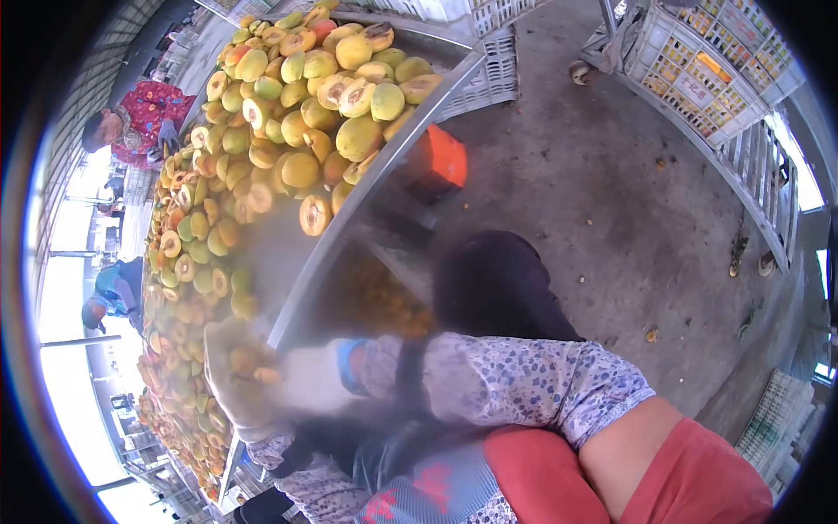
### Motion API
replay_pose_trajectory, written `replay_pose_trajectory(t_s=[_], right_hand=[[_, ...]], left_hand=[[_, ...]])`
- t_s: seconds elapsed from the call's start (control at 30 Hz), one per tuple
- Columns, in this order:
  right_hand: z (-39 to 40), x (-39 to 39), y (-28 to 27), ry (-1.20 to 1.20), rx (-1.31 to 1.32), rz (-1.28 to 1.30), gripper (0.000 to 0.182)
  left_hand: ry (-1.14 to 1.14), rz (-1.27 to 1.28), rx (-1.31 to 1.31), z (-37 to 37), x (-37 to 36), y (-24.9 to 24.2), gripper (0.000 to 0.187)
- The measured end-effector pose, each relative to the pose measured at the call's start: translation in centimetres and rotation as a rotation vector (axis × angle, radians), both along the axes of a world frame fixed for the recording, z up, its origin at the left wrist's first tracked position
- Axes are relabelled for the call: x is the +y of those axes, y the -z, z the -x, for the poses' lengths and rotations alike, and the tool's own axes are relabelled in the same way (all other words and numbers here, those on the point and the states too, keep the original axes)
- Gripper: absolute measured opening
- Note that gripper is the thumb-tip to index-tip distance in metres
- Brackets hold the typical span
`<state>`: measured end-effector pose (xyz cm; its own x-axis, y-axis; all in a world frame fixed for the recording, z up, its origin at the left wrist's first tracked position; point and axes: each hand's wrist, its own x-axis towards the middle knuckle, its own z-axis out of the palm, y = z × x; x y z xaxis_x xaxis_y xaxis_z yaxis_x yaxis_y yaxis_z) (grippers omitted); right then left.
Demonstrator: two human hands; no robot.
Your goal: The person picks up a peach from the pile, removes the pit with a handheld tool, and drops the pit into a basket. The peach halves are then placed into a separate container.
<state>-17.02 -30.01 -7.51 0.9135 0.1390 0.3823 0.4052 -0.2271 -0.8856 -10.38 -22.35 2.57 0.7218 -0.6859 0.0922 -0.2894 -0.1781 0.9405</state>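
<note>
Red lettering (694, 89) is marking a crate (665, 52) (unreadably small); left fingers (229, 389) and right fingers (305, 380) are blurring near fruit (299, 170), spread unclear.

Here's a grey concrete floor (611, 218), scuffed and dotted with small scraps. The metal rim of a big bench (384, 188) cuts diagonally across the scene, and an orange bucket (447, 159) sits just beside it. A pale slatted crate (491, 74) stands near the bench's upper corner. Over at the upper right, white plastic crates (690, 79) rest on a low slatted frame (733, 179), with more crates (775, 417) at the lower right. Along the left, ribbed roofing (98, 92) curves over bright openings (74, 293), glaring white with daylight between thin beams.
</note>
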Motion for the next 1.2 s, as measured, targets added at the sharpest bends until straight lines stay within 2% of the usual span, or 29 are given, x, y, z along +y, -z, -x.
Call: replay_pose_trajectory(t_s=[0.03, 0.07, 0.1, 0.13, 0.17, 0.2, 0.23, 0.27, 0.3, 0.33, 0.37, 0.4, 0.43, 0.47, 0.5, 0.53, 0.6, 0.63, 0.7, 0.73, 0.8, 0.87, 0.93, 1.0, 1.03, 1.1, 1.13, 1.2], right_hand=[[0.0, -0.1, -0.4, 0.006, 0.059, 0.104, 0.050], [0.0, -0.3, -0.7, 0.013, 0.118, 0.209, 0.041], [0.1, -0.2, -0.9, 0.008, 0.116, 0.210, 0.041], [1.2, -1.1, -1.9, -0.143, 0.335, -0.121, 0.044], [2.6, -1.8, -2.9, -0.296, 0.552, -0.453, 0.047], [3.6, -1.9, -3.5, -0.455, 0.767, -0.780, 0.051], [3.9, -0.6, -3.0, -0.325, 0.655, -0.845, 0.057], [2.6, 1.2, -1.7, -0.341, 0.576, -0.896, 0.057], [1.6, 3.7, 1.0, -0.071, 0.408, -0.757, 0.061], [3.8, -0.1, -3.5, -0.209, 0.649, -0.641, 0.055], [3.1, 0.9, -1.4, -0.163, 0.317, -0.632, 0.044], [3.3, 0.6, -1.6, -0.102, 0.316, -0.424, 0.039], [3.4, -0.2, -1.8, -0.025, 0.305, -0.216, 0.036], [3.6, -0.8, -2.5, 0.107, 0.409, 0.194, 0.040], [3.1, -0.9, -2.6, 0.092, 0.565, 0.437, 0.045], [3.2, -1.6, -3.2, 0.043, 0.698, 0.589, 0.049], [3.2, -1.7, -2.3, 0.126, 0.699, 0.639, 0.046], [2.9, -1.6, -2.4, 0.164, 0.671, 0.601, 0.046], [2.3, -1.3, -2.4, 0.197, 0.645, 0.571, 0.046], [1.9, -1.1, -2.2, 0.234, 0.610, 0.531, 0.045], [1.1, -0.5, -2.1, 0.272, 0.574, 0.495, 0.044], [0.6, 0.0, -2.0, 0.299, 0.581, 0.452, 0.043], [0.5, 0.1, -1.5, 0.304, 0.552, 0.473, 0.043], [0.5, -0.1, -1.1, 0.300, 0.545, 0.514, 0.043], [0.4, -0.3, -1.2, 0.307, 0.564, 0.517, 0.043], [0.3, -0.8, -1.8, 0.312, 0.594, 0.511, 0.041], [0.2, -1.0, -2.0, 0.312, 0.616, 0.501, 0.039], [0.2, -1.2, -2.4, 0.390, 0.548, 0.416, 0.039]], left_hand=[[0.097, -0.151, -0.022, 0.0, 0.2, -0.2, 0.038], [0.096, -0.151, -0.024, 0.2, 0.2, 0.0, 0.038], [-0.042, -0.032, 0.125, 0.7, 0.4, 0.4, 0.036], [-0.183, 0.090, 0.275, 0.9, 0.6, 1.1, 0.033], [0.097, 0.256, 0.127, -1.7, 2.3, 3.2, 0.027], [0.077, 0.262, 0.117, -2.3, 2.5, 4.7, 0.027], [0.203, 0.531, 0.464, -2.7, 2.2, 5.3, 0.024], [0.330, 0.803, 0.787, -3.3, 2.5, 5.0, 0.021], [0.291, 0.765, 0.758, -2.3, 2.1, 3.6, 0.019], [0.245, 0.731, 0.730, -1.1, 1.6, 2.6, 0.017], [0.072, 0.792, 0.801, -0.9, 1.7, 2.1, 0.016], [-0.094, 0.857, 0.880, -1.2, 2.7, 1.8, 0.015], [-0.118, 0.881, 0.844, -2.3, 4.6, 1.9, 0.015], [-0.148, 0.878, 0.825, -3.5, 6.7, 2.4, 0.016], [-0.173, 0.872, 0.812, -4.6, 8.7, 2.5, 0.018], [-0.209, 0.678, 0.627, -3.9, 11.2, 1.5, 0.028], [-0.366, 0.256, 0.088, -4.3, 16.4, 1.9, 0.037], [-0.373, 0.258, 0.084, -6.0, 19.5, 2.5, 0.037], [-0.552, -0.658, -0.371, -9.3, 24.5, 3.9, 0.042], [-0.559, -0.654, -0.367, -9.5, 24.1, 3.8, 0.042], [-0.284, -0.479, -1.145, -9.9, 20.5, 2.6, 0.047], [-0.534, -0.130, -0.188, -9.1, 11.8, 1.5, 0.055], [-0.491, -0.299, -0.205, -9.1, 4.9, 1.3, 0.060], [-0.455, -0.489, -0.310, -11.8, 0.8, 4.6, 0.063], [-0.448, -0.485, -0.307, -12.7, -0.5, 5.9, 0.063], [-0.376, -0.849, -0.547, -13.8, -2.1, 7.6, 0.068], [-0.373, -0.850, -0.542, -13.8, -2.0, 7.5, 0.068], [-0.221, -0.268, 0.228, -13.7, -0.3, 6.2, 0.062]])
